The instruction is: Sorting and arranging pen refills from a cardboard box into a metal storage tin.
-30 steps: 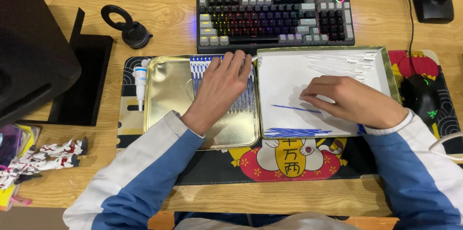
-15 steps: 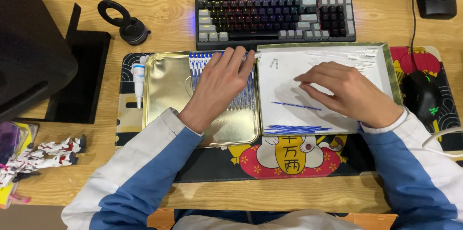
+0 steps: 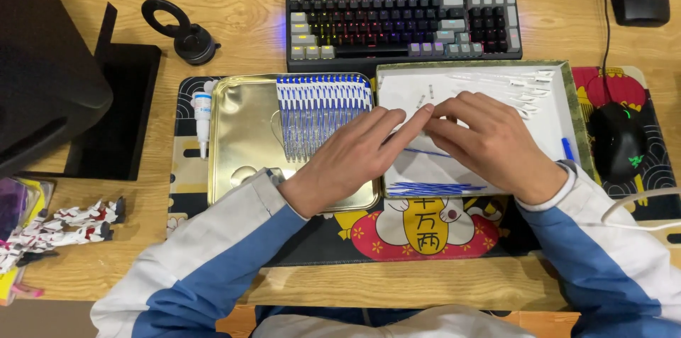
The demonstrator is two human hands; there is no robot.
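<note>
My left hand [image 3: 351, 157] reaches from the gold tray [image 3: 241, 132] across into the white-lined tray [image 3: 574, 107], index finger stretched out. My right hand [image 3: 493, 143] rests in that tray, fingers curled. The two hands' fingertips meet near the tray's upper left; whether anything small is pinched between them is hidden. A row of blue-and-white pen pieces [image 3: 319, 107] lies in the gold tray just behind my left hand. A bundle of thin blue refills [image 3: 433, 187] lies at the white tray's front edge, and a single refill [image 3: 418, 151] sits under my hands.
Clear pen parts [image 3: 525, 86] lie at the white tray's back. Behind the trays is a backlit keyboard [image 3: 404, 22]; a black mouse [image 3: 617, 143] sits right. A small white tube [image 3: 203, 114], black ring stand [image 3: 181, 29], black monitor base [image 3: 113, 111] and toy figure [image 3: 64, 224] are left.
My left hand left the pen pieces in the gold tray and moved right into the white tray. My right hand shifted left and back, meeting its fingertips.
</note>
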